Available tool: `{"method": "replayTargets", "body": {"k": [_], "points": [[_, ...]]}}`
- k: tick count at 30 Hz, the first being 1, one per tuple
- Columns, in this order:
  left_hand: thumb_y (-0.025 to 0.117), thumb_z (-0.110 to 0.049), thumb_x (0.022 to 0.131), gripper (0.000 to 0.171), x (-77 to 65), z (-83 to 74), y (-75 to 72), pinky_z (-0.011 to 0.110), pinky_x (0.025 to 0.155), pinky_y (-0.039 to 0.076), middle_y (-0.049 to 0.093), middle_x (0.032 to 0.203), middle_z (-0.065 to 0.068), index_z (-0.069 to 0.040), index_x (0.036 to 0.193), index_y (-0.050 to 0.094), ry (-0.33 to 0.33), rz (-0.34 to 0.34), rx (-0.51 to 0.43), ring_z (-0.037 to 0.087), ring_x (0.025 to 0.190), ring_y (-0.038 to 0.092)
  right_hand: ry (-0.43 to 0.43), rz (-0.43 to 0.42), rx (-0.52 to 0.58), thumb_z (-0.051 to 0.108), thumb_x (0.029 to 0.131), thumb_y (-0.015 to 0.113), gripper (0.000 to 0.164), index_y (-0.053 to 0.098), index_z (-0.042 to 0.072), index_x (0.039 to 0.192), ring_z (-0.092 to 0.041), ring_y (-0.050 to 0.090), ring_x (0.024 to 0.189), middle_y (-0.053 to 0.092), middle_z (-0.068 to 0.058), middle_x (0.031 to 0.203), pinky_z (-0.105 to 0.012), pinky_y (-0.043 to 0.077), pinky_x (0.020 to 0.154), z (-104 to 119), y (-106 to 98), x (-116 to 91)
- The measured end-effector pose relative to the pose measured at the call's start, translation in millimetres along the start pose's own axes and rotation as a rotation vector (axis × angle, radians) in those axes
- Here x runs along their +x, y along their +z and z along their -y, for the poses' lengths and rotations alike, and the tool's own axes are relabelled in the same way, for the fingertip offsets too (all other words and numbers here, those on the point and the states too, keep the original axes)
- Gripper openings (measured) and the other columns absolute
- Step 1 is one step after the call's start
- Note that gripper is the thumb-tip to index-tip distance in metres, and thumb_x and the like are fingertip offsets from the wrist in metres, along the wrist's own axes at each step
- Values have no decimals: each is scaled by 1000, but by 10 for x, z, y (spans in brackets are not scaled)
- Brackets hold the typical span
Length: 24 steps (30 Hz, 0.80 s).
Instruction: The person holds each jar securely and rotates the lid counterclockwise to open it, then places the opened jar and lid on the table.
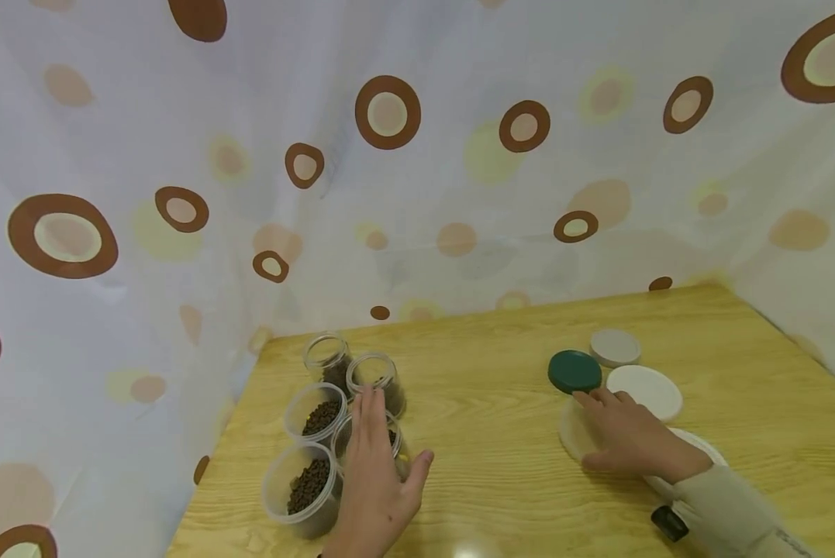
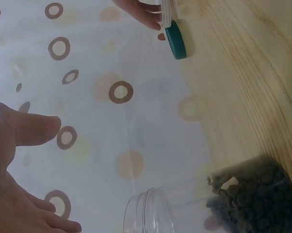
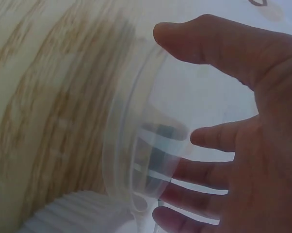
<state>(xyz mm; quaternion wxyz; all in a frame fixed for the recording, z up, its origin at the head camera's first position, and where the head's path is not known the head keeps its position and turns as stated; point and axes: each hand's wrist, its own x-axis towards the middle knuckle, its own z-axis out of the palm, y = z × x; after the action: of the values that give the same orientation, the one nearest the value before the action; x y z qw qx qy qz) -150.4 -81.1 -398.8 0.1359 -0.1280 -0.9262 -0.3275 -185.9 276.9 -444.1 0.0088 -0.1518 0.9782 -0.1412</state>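
My left hand (image 1: 378,480) hovers at the clear jars, its fingers straight and thumb spread. It partly hides one jar (image 1: 341,440). In the left wrist view, a clear jar (image 2: 151,213) of small dark pieces (image 2: 255,196) stands apart from the left hand (image 2: 15,170). My right hand (image 1: 633,438) reaches over a translucent lid (image 1: 574,430), with fingers loosely bent. In the right wrist view, the thumb is apart from the lid (image 3: 119,145), while the fingertips lie close to its edge; whether they touch it I cannot tell.
Beside the right hand lie a green lid (image 1: 574,370), a greyish lid (image 1: 615,347) and a white lid (image 1: 646,391). Another white lid (image 1: 699,446) is partly under the right forearm. Tubs (image 1: 274,488) and jars (image 1: 328,341) cluster left on the wooden table (image 1: 487,434). Patterned sheeting (image 1: 445,194) surrounds it.
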Motion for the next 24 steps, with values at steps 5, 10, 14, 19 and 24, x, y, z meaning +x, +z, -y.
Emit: {"method": "replayTargets", "body": {"k": [5, 10, 14, 19, 24], "points": [[74, -32, 89, 97, 14, -40, 62, 65, 117, 25, 6, 168, 15, -6, 159, 13, 5, 25, -13, 41, 155, 9, 35, 24, -56, 35, 72, 78, 89, 43, -4, 145, -53, 50, 116, 50, -30, 139, -64, 46, 80, 22, -21, -4], [73, -34, 89, 98, 8, -71, 85, 65, 117, 24, 2, 168, 13, -8, 160, 10, -13, 84, -6, 39, 155, 7, 49, 53, -80, 33, 73, 77, 82, 49, -3, 140, -50, 49, 117, 52, -28, 138, -64, 45, 80, 28, -61, -48], [71, -37, 90, 92, 6, -57, 67, 67, 113, 30, 5, 167, 18, -4, 158, 18, 6, 158, 57, 43, 154, 10, 45, 59, -87, 34, 73, 78, 78, 51, -3, 136, -53, 47, 120, 51, -30, 136, -68, 44, 82, 13, -48, -65], [65, -43, 93, 85, -17, -51, 87, 63, 116, 28, 13, 165, 23, -1, 155, 26, 99, 303, 161, 44, 153, 13, 33, 49, -60, 39, 74, 82, 83, 50, -3, 138, -58, 42, 126, 45, -37, 140, -69, 45, 82, 17, -34, -86], [61, -47, 95, 85, 45, -237, 93, 55, 120, 27, 26, 163, 17, -5, 158, 21, 206, 212, 132, 35, 153, 23, -11, 14, -9, 40, 83, 76, 70, 53, 0, 137, -55, 49, 123, 49, -34, 139, -65, 48, 78, 107, -93, -70]]}}
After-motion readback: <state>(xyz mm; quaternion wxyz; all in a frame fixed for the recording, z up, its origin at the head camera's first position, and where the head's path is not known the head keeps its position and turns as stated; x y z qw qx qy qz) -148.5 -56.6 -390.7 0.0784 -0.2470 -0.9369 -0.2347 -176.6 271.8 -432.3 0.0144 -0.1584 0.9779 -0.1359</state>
